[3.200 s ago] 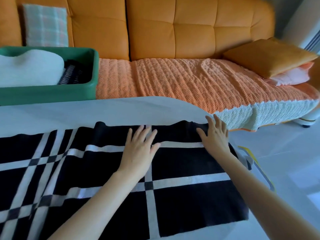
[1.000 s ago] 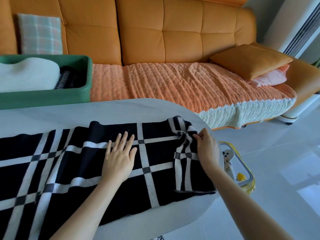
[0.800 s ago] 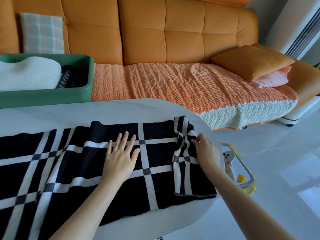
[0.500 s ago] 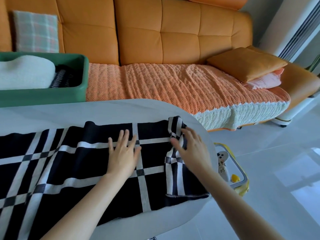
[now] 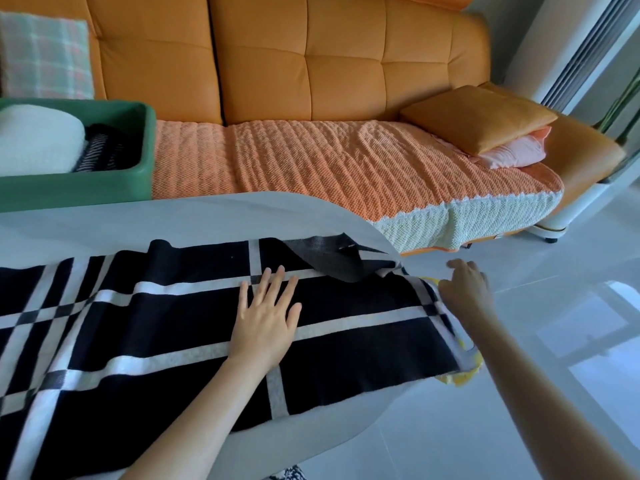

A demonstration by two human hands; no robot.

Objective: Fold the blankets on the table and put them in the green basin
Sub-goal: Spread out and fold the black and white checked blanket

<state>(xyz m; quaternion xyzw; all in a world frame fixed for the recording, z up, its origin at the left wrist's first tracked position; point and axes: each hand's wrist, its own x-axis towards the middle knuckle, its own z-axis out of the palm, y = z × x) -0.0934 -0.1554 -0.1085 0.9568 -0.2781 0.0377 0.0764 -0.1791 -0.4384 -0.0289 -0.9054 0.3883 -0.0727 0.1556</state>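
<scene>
From the head view, the black blanket (image 5: 173, 327) with white stripes lay spread along the white table (image 5: 173, 220), covering most of its near side. The blanket's right end ran over the table's rounded right end. At the table's far right edge, one corner of the blanket was turned back, showing a grey underside.

Your left hand (image 5: 263, 320) lay flat on the blanket near the middle of the table. Its fingers were straight and spread, pressing the cloth down and gripping nothing.

Your right hand (image 5: 464, 289) was just past the table's right end, right beside the blanket's hanging edge. It was blurred, so you could not tell whether its fingers pinched the cloth or only touched it.

The green basin (image 5: 79, 188) stood behind the table's far left edge. It held a white folded blanket (image 5: 34, 143) with a dark striped cloth (image 5: 104, 150) beside it.

Beyond the table's far edge stood an orange sofa (image 5: 311, 64) with an orange knitted throw (image 5: 311, 168) over the seat. A plaid cushion (image 5: 45, 60) leaned at its left, and an orange cushion (image 5: 478, 119) lay on a pink one (image 5: 516, 154) at its right. A yellow object (image 5: 460, 377) showed below the table's right end, mostly hidden by the blanket.
</scene>
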